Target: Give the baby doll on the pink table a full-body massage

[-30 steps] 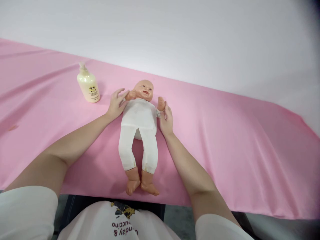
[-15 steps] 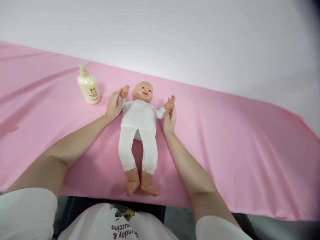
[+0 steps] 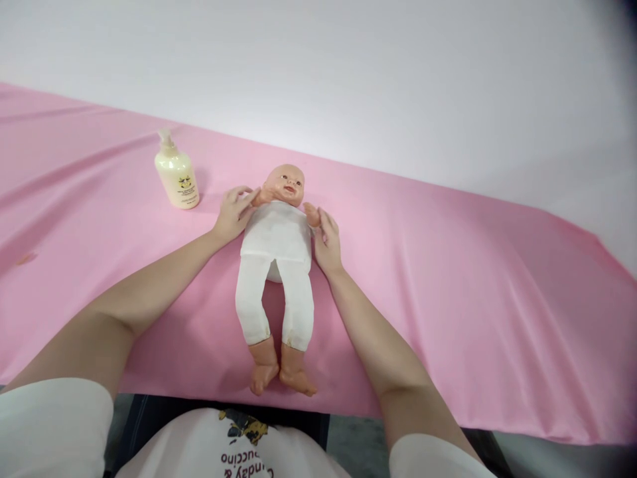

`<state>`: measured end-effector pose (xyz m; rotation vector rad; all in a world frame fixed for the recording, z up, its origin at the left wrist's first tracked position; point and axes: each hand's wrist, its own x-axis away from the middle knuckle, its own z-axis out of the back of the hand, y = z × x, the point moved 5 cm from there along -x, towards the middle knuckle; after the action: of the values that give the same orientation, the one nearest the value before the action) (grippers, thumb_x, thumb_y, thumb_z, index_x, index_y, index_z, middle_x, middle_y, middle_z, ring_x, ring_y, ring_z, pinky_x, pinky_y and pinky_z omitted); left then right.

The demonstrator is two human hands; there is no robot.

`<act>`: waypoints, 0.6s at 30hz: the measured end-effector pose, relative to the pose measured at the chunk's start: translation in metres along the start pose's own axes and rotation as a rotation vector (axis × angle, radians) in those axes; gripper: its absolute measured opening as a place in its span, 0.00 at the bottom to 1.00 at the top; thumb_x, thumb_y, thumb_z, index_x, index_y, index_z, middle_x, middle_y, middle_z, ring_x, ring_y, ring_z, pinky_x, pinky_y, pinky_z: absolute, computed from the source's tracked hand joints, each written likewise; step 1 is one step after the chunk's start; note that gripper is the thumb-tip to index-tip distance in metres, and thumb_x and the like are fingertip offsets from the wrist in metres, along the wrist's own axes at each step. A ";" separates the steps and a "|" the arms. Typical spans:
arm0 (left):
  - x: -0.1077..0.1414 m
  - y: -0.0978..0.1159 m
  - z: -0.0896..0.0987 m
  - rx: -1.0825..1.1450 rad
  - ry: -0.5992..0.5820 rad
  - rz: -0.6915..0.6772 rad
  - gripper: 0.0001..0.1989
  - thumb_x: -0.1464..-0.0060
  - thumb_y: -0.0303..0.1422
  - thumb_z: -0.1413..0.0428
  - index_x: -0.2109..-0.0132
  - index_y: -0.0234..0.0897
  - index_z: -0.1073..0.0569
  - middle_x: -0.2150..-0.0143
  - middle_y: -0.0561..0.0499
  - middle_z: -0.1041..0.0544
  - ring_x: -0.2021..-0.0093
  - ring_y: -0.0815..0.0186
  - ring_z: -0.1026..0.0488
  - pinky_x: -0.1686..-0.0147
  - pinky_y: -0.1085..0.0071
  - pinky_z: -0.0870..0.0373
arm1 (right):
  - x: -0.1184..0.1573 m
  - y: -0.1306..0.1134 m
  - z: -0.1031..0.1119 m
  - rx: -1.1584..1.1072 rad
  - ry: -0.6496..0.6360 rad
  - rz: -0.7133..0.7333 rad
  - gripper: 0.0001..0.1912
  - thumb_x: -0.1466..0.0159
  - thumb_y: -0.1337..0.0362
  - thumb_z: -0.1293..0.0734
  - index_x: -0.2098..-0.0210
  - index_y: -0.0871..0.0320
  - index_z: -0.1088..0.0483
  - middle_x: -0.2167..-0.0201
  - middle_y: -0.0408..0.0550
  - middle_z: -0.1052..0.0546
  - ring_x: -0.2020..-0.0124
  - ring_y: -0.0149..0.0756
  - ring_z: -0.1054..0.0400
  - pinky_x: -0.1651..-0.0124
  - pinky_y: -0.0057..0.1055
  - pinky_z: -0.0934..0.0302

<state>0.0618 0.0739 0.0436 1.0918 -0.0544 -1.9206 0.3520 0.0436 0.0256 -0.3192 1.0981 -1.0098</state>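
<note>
A baby doll (image 3: 276,232) with a white cloth body and bare plastic head, hands and feet lies on its back, feet toward me. At its upper left, my left hand (image 3: 235,212) has its fingers closed on the doll's arm by the shoulder. On the other side my right hand (image 3: 327,242) grips the doll's other arm, just below its small plastic hand (image 3: 312,214). Both doll arms are bent in close to its chest. Parts of the arms are hidden behind my fingers.
A pale yellow pump bottle (image 3: 178,176) stands upright to the left of the doll's head. Pink cloth (image 3: 448,299) covers the table, with soft folds at left and right. Behind it rises a white wall (image 3: 398,86).
Both my hands have moved the doll's arms inward, from spread out beside its head to close against its shoulders and chest. The bottle and the doll's legs stay in place.
</note>
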 end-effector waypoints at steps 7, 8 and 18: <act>0.002 0.011 -0.006 -0.033 -0.063 -0.069 0.22 0.30 0.42 0.53 0.34 0.46 0.28 0.42 0.41 0.27 0.40 0.54 0.32 0.37 0.49 0.39 | 0.001 0.001 -0.004 0.002 -0.038 0.015 0.26 0.26 0.54 0.44 0.32 0.52 0.36 0.32 0.55 0.32 0.29 0.43 0.40 0.25 0.54 0.48; 0.001 0.007 -0.004 -0.020 -0.019 -0.057 0.23 0.30 0.44 0.53 0.34 0.44 0.28 0.43 0.40 0.27 0.41 0.53 0.32 0.37 0.49 0.38 | 0.001 -0.001 -0.002 -0.038 -0.011 0.000 0.27 0.26 0.53 0.43 0.31 0.52 0.37 0.32 0.55 0.33 0.29 0.43 0.40 0.25 0.53 0.48; 0.002 -0.067 0.010 0.312 0.432 0.300 0.35 0.34 0.60 0.56 0.31 0.44 0.38 0.35 0.38 0.31 0.39 0.55 0.31 0.38 0.56 0.32 | -0.004 0.033 0.017 -0.402 0.325 -0.189 0.33 0.28 0.49 0.43 0.26 0.48 0.52 0.22 0.51 0.52 0.22 0.41 0.53 0.23 0.57 0.55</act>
<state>0.0089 0.1092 0.0191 1.5898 -0.2677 -1.4077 0.3834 0.0608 0.0141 -0.6067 1.5941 -1.0254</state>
